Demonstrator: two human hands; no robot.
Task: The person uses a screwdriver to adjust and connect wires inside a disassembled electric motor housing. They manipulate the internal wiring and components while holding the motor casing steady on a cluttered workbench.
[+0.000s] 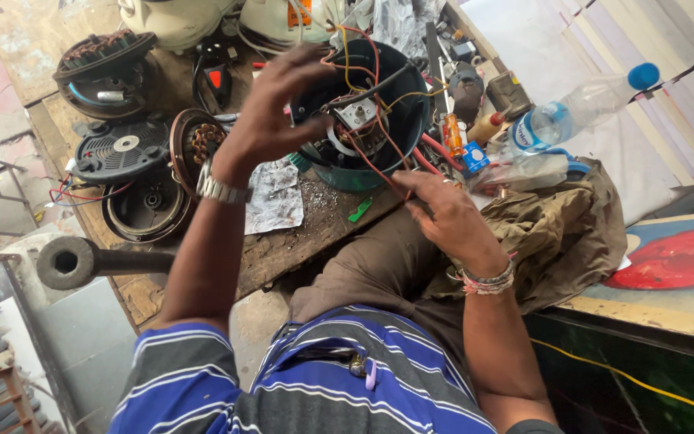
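A dark green round appliance housing (395, 128) lies open on the wooden workbench (283, 249), with red, yellow and black wires (367, 88) and a small white part inside. My left hand (279, 108), with a metal wristwatch, rests its fingers over the housing's left rim, touching the wiring. My right hand (443, 213), with bead bracelets at the wrist, pinches red wires trailing from the housing's lower right edge. Whether the left hand grips anything is hidden.
Motor parts with copper windings (198, 145), a black fan cover (118, 153) and a round black casing (146, 209) lie left. A plastic bottle with blue cap (580, 104), an orange-handled tool (453, 133), crumpled paper (275, 197), brown cloth (556, 233) and a vise handle (70, 261) are nearby.
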